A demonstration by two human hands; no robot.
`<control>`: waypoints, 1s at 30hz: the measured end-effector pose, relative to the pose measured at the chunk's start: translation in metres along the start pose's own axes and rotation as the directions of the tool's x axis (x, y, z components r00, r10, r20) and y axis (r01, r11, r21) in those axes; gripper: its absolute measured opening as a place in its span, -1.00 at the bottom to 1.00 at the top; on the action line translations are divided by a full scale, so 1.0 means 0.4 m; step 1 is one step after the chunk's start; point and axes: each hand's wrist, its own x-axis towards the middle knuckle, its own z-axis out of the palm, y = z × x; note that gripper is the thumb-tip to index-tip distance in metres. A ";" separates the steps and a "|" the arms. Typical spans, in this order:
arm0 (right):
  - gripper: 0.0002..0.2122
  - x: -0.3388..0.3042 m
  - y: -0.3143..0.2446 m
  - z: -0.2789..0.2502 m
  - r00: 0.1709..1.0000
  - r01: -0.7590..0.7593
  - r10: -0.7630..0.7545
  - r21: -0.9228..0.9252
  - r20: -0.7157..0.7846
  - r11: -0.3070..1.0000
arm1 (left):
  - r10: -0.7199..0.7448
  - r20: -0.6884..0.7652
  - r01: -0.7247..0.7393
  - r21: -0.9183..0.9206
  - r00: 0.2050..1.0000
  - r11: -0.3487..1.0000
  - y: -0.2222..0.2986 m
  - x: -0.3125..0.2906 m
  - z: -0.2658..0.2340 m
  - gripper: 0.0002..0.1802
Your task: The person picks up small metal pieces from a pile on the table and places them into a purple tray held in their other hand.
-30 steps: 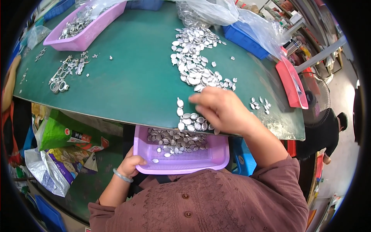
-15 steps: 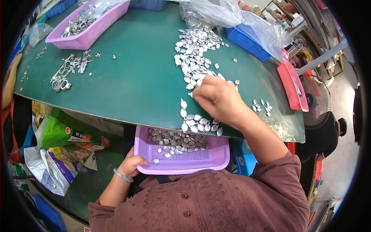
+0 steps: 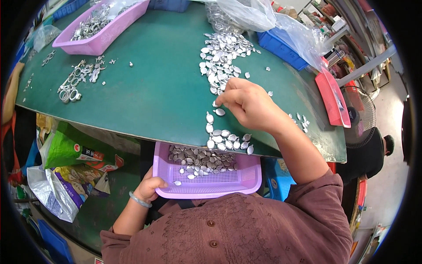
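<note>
My left hand (image 3: 151, 188) grips the left rim of a purple plastic basket (image 3: 211, 190), thumb on top. Small silver oval metal pieces (image 3: 202, 162), each with a little loop, lie in the basket, mostly along its far side. Over the green table, my right hand (image 3: 250, 103) has its fingers curled, the tips at a silver oval piece (image 3: 215, 104). Beyond it spreads a long pile of the same ovals (image 3: 224, 57). Just nearer lies a single oval (image 3: 220, 112), and a loose cluster (image 3: 228, 140) sits at the table edge above the basket.
A pink basket (image 3: 99, 42) of metal parts stands far left, with rings and small fittings (image 3: 72, 86) nearby. Blue bins (image 3: 281, 46) and clear plastic bags (image 3: 246, 13) are at the back. On the right are a red basket (image 3: 332, 99), a fan (image 3: 358, 114) and another person (image 3: 369, 154).
My right hand has shifted slightly; its fingertips moved a little away from me and left. One oval now lies exposed below them. The left hand and basket have stayed put.
</note>
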 end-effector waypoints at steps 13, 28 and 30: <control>-0.92 -0.037 0.022 -0.025 0.993 -0.111 0.110 0.030 0.047 0.993 | 0.002 0.008 -0.002 -0.024 1.000 1.000 0.008 -0.003 0.009 -0.25; -0.89 -0.073 0.049 -0.066 0.983 -0.160 0.164 0.046 -0.081 0.986 | 0.007 -0.028 -0.008 -0.005 1.000 1.000 0.003 -0.005 0.006 -0.22; -0.88 -0.084 0.044 -0.064 0.991 -0.125 0.126 0.048 -0.035 0.991 | 0.007 -0.028 -0.007 -0.006 1.000 1.000 0.003 -0.004 0.006 -0.22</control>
